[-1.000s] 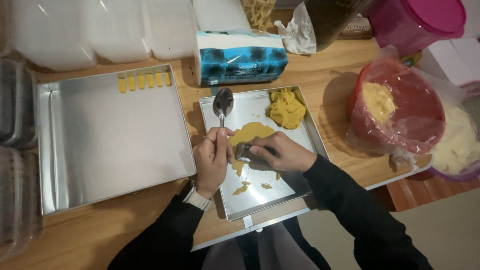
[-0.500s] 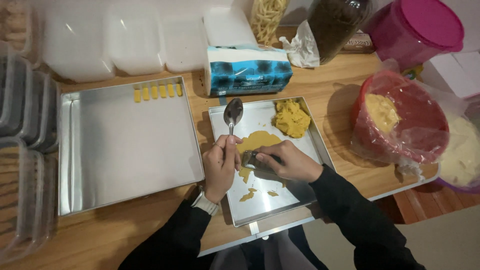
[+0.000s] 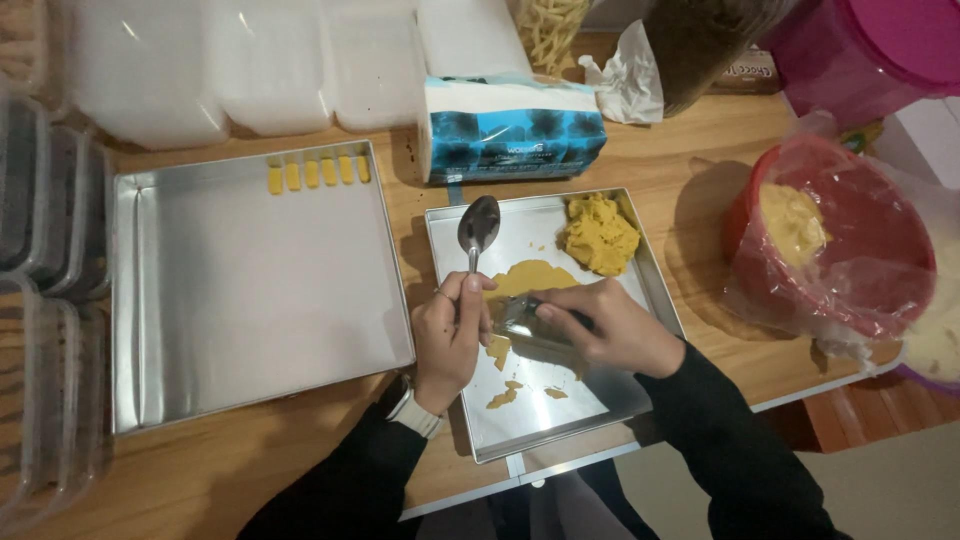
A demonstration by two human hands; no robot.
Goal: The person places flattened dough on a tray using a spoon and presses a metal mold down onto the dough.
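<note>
Fingers [image 3: 470, 300] of the left hand [image 3: 447, 335] are closed around a spoon [image 3: 478, 228]; a metal cutter [image 3: 525, 325] is gripped by the right hand [image 3: 605, 325], just beside them.

My right hand [image 3: 610, 325] covers most of the small metal tool [image 3: 525, 325], so I cannot tell its shape. My left hand [image 3: 450, 335] hides the spoon [image 3: 478, 230] handle. Part of the flat dough [image 3: 530, 278] lies under my fingers [image 3: 560, 305]. The picture's edge cuts off the pink tub [image 3: 880, 50], the dark jar [image 3: 700, 45] and the clear boxes [image 3: 40, 200]. Plastic wrap blurs the red bowl [image 3: 850, 250].
</note>
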